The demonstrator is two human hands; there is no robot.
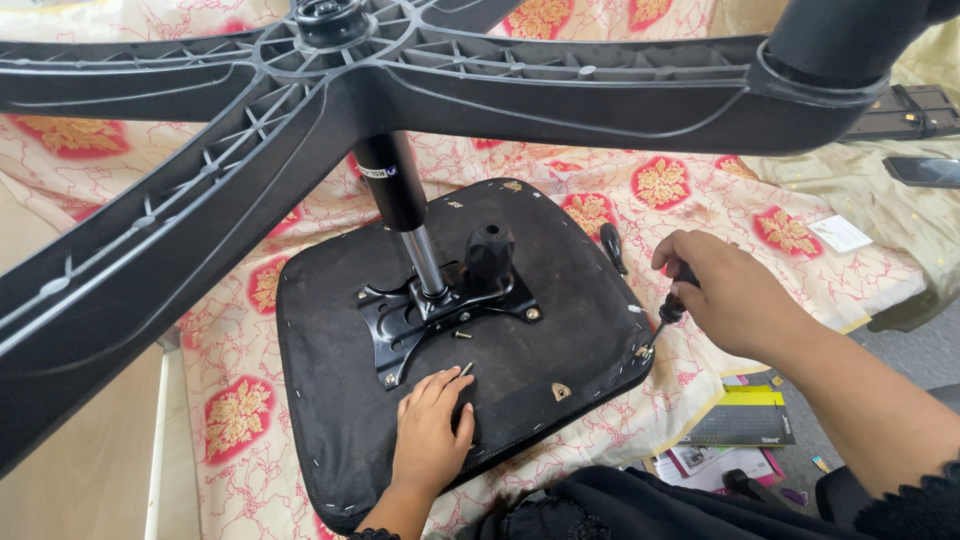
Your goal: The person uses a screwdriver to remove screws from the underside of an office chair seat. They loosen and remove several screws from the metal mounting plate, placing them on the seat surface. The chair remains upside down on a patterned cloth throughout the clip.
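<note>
Yellow-black flat package (745, 415) below right hand (735, 295).

You have a cream cloth (690, 215) with red and gold flower medallions spread underneath, pale wooden boards (90, 470) at near left, and grey floor (910, 340) at right.

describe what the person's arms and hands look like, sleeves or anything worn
Both hands are bare: no gloves, and no rings or watch that I can make out. The left hand comes out of a black sleeve with a scalloped lace cuff at the wrist. The right hand has a bare forearm, with a black lace-edged sleeve beginning near the elbow.
</note>
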